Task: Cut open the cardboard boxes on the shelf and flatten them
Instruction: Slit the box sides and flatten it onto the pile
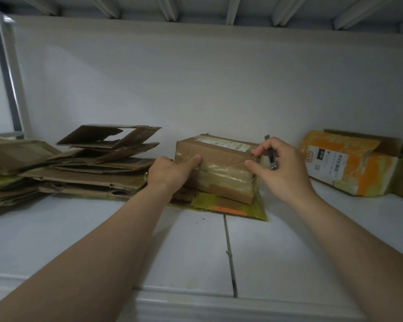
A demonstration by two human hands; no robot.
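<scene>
Gripping box (216, 163), left hand (172, 173); perhaps cutter (270, 157)

Head view; faces shelf (196, 240) closely

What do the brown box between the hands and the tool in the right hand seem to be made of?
The brown box looks like matte cardboard, wrapped in glossy clear tape that glints. The tool in the right hand has a dark body, perhaps plastic, and a shiny, metal-looking end.
</scene>
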